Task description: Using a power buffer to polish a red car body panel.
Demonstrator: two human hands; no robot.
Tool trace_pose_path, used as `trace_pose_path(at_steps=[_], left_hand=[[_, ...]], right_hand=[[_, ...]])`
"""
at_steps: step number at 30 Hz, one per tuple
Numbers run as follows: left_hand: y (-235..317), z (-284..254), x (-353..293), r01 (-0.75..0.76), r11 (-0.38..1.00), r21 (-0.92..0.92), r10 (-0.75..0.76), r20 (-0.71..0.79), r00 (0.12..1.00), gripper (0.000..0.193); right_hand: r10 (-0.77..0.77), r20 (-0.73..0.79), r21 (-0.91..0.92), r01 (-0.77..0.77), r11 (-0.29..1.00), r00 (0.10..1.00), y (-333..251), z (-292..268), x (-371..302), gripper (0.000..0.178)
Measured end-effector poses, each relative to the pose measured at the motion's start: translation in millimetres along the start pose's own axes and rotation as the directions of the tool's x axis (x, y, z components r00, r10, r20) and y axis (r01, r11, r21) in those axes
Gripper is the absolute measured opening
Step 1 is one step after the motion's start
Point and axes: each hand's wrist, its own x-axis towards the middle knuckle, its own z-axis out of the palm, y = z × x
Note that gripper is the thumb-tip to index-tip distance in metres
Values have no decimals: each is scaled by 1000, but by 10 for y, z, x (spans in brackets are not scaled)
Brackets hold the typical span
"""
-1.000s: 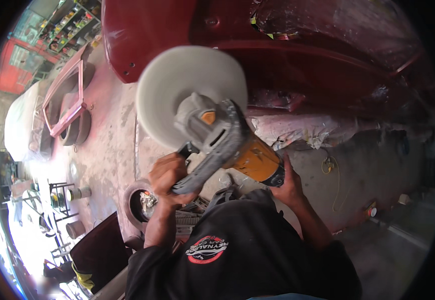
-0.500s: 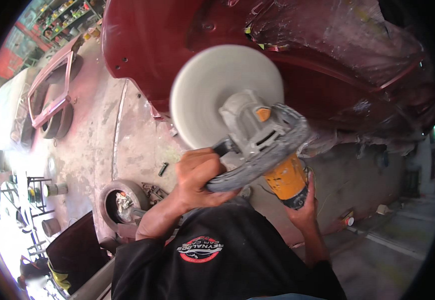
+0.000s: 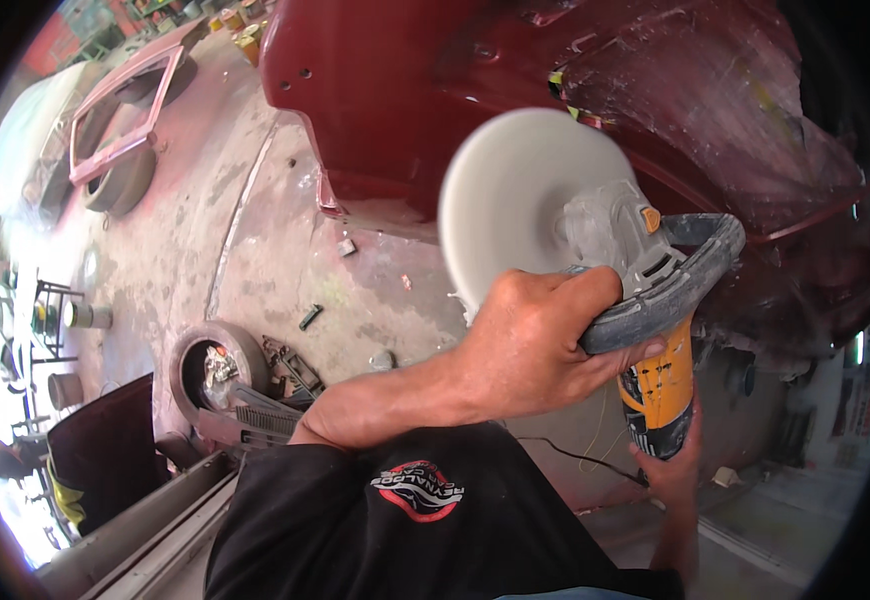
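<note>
In the head view, the left hand [image 3: 540, 340] curls closed around the grey loop handle of a yellow polisher [image 3: 658, 385]; the right hand [image 3: 675, 468], partly hidden, grips its rear end. The polisher's round pad [image 3: 515, 205] lies beyond the left hand, before a red car body [image 3: 385, 110]; contact is unclear. A floor tyre [image 3: 242, 347] holds crumpled litter [image 3: 220, 366].

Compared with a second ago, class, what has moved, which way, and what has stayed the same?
The polisher has moved right along the red car panel, carrying the left hand and right hand with it. Neither grip was released: left on the loop handle, right at the rear end. The tire stayed on the floor.
</note>
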Motion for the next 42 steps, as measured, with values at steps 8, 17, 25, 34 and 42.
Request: trace_pose_path(at_steps=[8,17,25,34,42], left_hand=[[104,-419,1,51,995,81,-39,-144,989,37],[-44,-819,-490,229,961,157,-165,-340,926,40],[-420,-590,-782,-13,955,295,57,-141,988,49],[-132,250,-183,-112,980,167,99,83,992,46],[118,161,172,22,998,61,-22,-12,1000,42]], right_hand=[[-92,113,-17,95,995,989,-487,-74,356,108],[5,258,112,-35,993,966,-585,280,615,104],[-289,100,21,288,957,952,400,874,463,102],[-18,-63,37,21,999,998,593,172,-90,107],[-11,42,50,9,999,999,-73,-431,171,110]])
